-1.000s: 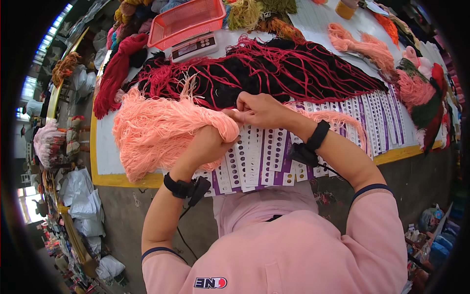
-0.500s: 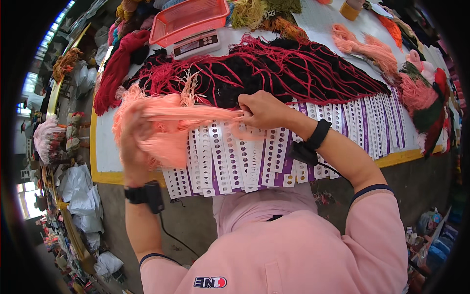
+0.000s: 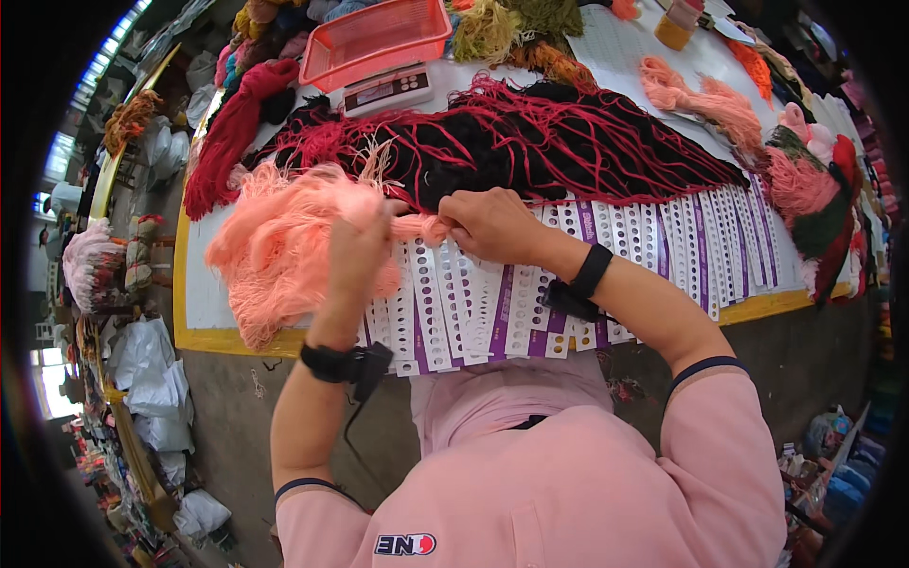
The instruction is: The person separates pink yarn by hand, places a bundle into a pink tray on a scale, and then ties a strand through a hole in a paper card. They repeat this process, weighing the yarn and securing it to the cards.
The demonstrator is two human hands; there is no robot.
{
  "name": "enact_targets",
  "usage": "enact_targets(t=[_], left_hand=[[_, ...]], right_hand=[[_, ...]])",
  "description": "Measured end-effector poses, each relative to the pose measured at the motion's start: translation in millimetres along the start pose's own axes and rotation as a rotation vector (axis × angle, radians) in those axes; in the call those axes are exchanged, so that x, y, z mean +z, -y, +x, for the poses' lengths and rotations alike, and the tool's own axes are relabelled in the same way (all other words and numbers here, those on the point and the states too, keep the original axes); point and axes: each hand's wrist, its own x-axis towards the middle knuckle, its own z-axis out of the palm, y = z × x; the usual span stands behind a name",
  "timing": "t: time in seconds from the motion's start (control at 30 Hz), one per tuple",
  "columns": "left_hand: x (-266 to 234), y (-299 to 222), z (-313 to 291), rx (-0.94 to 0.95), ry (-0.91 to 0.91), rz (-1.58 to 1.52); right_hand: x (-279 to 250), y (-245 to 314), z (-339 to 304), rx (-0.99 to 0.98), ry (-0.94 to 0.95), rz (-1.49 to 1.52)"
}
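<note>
A loose bundle of peach yarn (image 3: 275, 246) spreads over the left front of the table, a few pale strands sticking up at its top. My right hand (image 3: 492, 225) is closed, its fingers pinching the narrow gathered end of the yarn. Close beside it on the left, my left hand (image 3: 362, 248) is closed around the same bundle, somewhat smeared by motion. Under the yarn and my hands lies a row of white and purple punched cards (image 3: 483, 308). Behind them stretches a long heap of black yarn with magenta strands (image 3: 559, 142).
At the back stand a red plastic basket (image 3: 379, 43) and a small digital scale (image 3: 388, 90). Dark red yarn (image 3: 232, 142) lies at the left, pink yarn skeins (image 3: 705, 99) at the right. A yellow edge (image 3: 227, 341) borders the white table.
My left hand has moved right, from the middle of the peach bundle to beside my right hand. The stretched strands now lie slack and spread on the left. My right hand shifted slightly left.
</note>
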Motion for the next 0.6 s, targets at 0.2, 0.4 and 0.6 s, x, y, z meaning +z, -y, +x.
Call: enact_targets(t=[0.2, 0.4, 0.6], left_hand=[[25.8, 30.6, 5.2, -0.028, 0.003, -0.205], [18.4, 28.2, 10.7, -0.096, 0.161, -0.028], [17.1, 17.0, 19.4, 0.161, 0.356, 0.505]], right_hand=[[-3.3, 0.3, -3.3, 0.054, 0.004, 0.145], [-2.7, -13.1, -0.8, 0.032, -0.011, 0.361], [-1.7, -14.4, 6.6, 0.066, 0.074, 0.259]])
